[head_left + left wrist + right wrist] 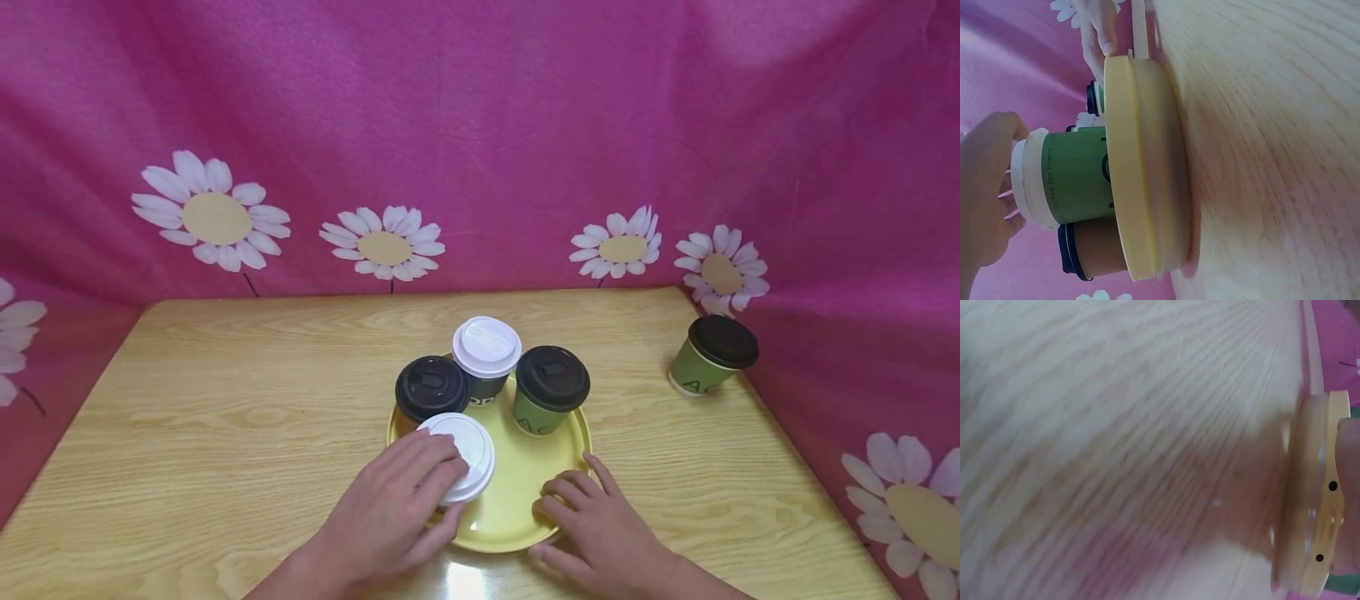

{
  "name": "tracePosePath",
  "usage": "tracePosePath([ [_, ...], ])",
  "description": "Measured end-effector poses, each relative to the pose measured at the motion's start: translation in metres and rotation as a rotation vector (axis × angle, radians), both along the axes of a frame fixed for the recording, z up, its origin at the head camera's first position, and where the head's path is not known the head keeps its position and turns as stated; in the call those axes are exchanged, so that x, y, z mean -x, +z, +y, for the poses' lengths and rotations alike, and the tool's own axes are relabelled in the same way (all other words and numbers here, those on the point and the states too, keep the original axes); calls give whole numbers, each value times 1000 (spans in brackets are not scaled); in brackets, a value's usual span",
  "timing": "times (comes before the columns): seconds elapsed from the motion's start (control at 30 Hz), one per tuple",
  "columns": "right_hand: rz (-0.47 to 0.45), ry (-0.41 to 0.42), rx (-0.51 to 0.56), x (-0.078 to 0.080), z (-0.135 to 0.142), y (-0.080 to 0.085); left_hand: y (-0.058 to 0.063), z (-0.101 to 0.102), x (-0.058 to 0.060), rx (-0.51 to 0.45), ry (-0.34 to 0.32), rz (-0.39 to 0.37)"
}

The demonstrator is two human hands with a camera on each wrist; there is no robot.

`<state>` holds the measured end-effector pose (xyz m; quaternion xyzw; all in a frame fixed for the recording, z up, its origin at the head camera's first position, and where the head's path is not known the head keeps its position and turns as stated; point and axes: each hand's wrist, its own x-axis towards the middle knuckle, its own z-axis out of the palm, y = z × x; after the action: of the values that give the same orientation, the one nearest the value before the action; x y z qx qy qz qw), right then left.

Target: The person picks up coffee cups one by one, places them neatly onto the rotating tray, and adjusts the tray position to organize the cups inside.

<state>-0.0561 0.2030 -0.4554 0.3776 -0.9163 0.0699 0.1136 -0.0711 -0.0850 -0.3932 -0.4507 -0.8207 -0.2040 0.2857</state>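
My left hand (401, 500) holds a green paper cup (1079, 175) by its white lid (468, 462), with the fingers over the lid and the thumb at its side. That cup stands at the near left of a round yellow tray (510, 533). At the tray's near right rim, my right hand (600, 525) grips the edge, fingers inside and thumb outside. Also on the tray are a brown cup (1104, 247) with a black lid, a dark cup with a white lid (486, 346), and a green cup with a black lid (553, 379).
Another green cup with a black lid (712, 354) stands apart on the wooden table (225, 417), near its right edge. A pink cloth (480, 142) with white daisies hangs behind the table and along both sides.
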Motion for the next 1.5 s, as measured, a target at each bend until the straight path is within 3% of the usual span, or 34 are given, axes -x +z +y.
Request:
tracePosePath([
  [0.07, -5, -10, -3, -2, -2, 0, 2, 0, -1, -8, 2, 1],
  [0.17, -7, -31, -9, -4, -6, 0, 8, 2, -4, -54, -38, 66],
  [0.33, 0, -81, -15, -10, -12, -1, 24, 11, -11, -80, -227, 273],
  [0.4, -5, -102, -12, -12, -15, -1, 25, 15, -16, -43, -289, 284],
  [0.47, -11, -121, -10, -14, -18, -1, 21, 19, -20, 2, -319, 226],
  [0.57, -6, -142, -11, -15, -20, -2, 7, 22, -25, 80, -315, 85],
  [0.73, 23, -160, -7, -18, -24, -3, -19, 27, -28, 181, -283, -29],
  [1.03, -6, -214, -1, -23, -33, -1, -40, 27, -27, 368, -125, -50],
  [1.27, 14, -225, -16, -25, -36, 1, -48, 25, -27, 437, -111, -141],
  [1.5, 1, -247, -18, -26, -39, 3, -52, 23, -27, 447, -105, -142],
])
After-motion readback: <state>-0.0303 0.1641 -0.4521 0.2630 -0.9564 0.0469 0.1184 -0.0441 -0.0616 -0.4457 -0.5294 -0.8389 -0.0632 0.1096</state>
